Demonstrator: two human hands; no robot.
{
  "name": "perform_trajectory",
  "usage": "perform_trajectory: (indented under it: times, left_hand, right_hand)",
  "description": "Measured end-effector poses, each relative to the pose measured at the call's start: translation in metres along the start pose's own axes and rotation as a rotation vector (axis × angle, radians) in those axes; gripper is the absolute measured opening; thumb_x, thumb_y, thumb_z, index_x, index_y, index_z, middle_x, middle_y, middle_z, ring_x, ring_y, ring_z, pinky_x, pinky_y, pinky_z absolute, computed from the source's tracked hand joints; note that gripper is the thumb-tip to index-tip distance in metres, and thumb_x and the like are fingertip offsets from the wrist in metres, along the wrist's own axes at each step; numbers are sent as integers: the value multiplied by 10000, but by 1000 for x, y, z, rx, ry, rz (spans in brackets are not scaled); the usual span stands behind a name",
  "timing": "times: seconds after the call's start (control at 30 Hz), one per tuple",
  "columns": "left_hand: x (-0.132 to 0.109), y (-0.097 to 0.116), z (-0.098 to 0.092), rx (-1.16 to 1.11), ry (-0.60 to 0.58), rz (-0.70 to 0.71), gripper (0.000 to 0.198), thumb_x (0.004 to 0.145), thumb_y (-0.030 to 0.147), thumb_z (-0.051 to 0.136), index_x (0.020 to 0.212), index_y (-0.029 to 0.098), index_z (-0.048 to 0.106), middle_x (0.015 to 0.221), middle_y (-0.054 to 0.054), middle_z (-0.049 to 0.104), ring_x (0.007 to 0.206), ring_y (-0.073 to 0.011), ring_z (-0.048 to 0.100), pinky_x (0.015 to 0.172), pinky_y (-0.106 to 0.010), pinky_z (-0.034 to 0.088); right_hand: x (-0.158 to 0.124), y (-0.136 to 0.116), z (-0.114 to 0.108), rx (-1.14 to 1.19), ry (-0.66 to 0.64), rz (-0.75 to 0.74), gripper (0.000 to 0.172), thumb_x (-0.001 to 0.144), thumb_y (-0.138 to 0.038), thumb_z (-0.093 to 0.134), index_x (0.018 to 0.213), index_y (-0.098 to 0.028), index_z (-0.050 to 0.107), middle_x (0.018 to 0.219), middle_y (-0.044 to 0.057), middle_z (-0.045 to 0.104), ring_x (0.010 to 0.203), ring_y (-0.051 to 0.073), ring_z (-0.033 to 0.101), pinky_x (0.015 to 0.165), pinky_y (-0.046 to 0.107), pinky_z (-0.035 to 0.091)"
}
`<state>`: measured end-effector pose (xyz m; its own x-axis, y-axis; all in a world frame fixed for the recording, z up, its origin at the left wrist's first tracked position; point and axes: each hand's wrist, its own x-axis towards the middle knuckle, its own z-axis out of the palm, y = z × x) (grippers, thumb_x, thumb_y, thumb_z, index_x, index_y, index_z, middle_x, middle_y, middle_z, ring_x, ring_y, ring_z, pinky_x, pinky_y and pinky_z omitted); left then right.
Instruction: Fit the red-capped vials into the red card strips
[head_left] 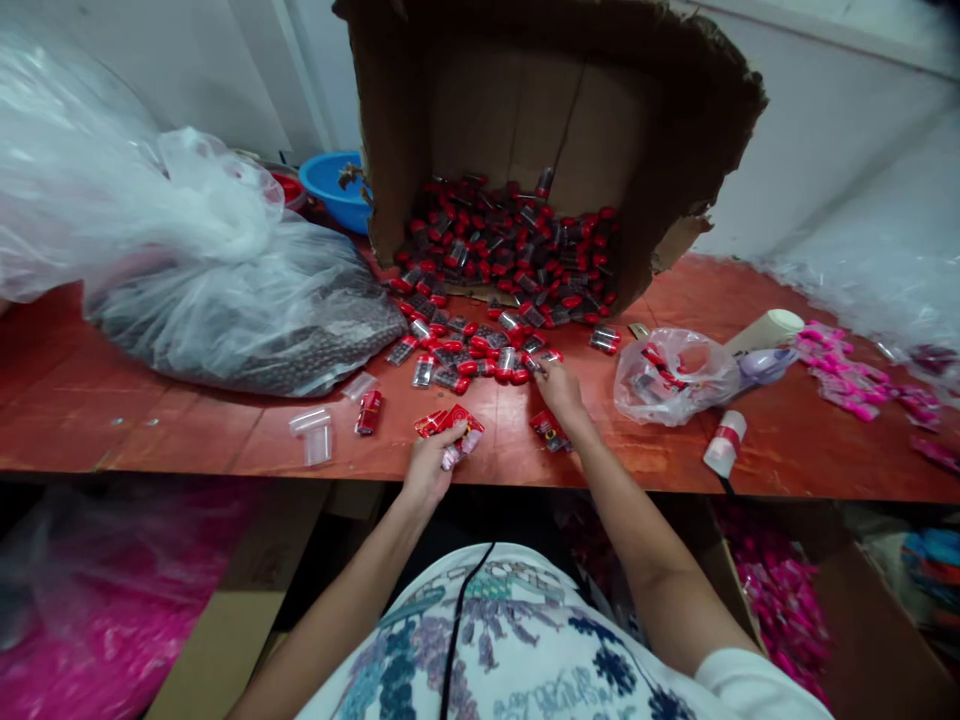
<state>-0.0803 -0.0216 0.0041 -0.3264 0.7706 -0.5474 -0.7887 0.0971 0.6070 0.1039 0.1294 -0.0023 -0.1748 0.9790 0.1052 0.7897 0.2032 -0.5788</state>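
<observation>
My left hand (431,462) is closed on several red printed cards (459,418), fanned out near the table's front edge. Farther right, my right hand (561,392) reaches to the near edge of a pile of small clear containers with red ends (487,350). Its fingertips are pinched on one dark, clear-sided container (532,364), partly hidden by the fingers. Below that wrist lies a stack of red printed cards (549,430). Another red card bundle (369,412) rests left of my left hand, beside small clear plastic bags (313,436).
A torn cardboard box (667,170) lies open toward me, full of the red-ended containers. Left is a large plastic bag of dark beads (247,310), with a blue basin (337,190) behind. A small clear bag (671,375), a white bottle (725,443) and pink pieces (840,370) lie right.
</observation>
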Motion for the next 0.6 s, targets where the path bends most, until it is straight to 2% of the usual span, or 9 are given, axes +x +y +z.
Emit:
perform_trajectory:
  times: [0.07,0.17,0.23,0.3,0.43,0.6]
  left_hand:
    - [2,-2,2,-21,29,-9,147,583,-26,719,666,81,663,673,-64,693,585,-163,665,605,-280,577]
    - [4,-4,7,-45,58,-4,120,615,-22,704,669,76,663,645,-61,680,567,-148,655,570,-247,562]
    - [4,-3,10,-68,72,7,115,631,-20,700,669,82,660,636,-50,674,559,-133,648,570,-232,557]
    - [4,-3,13,-98,88,2,124,638,-20,700,661,92,652,626,-33,666,553,-120,642,584,-227,556]
    - [4,-6,17,-118,82,-55,120,652,8,712,649,97,631,622,-27,657,547,-110,635,597,-223,549]
    - [1,-10,21,-105,34,-67,118,657,25,714,659,99,622,631,-34,661,562,-115,634,616,-238,545]
  right_hand:
    - [-12,-1,-6,101,47,43,345,845,-241,522,1172,-195,621,1071,93,667,911,213,614,839,337,447]
    - [-43,-9,-9,574,81,126,404,814,-359,555,1173,-186,621,1062,76,682,821,181,635,741,311,499]
    - [-72,-18,-8,898,31,197,440,768,-408,606,1144,-181,639,1052,74,684,720,155,638,657,298,524]
    - [-104,-29,-5,1067,-26,254,427,733,-399,657,1106,-190,660,1008,61,689,641,130,623,611,293,537]
    - [-150,-45,1,1097,-80,204,349,754,-355,665,1074,-215,679,932,35,678,682,131,616,655,298,546]
    - [-159,-44,7,919,-11,39,301,813,-317,610,1092,-224,671,1004,54,629,804,145,599,749,292,517]
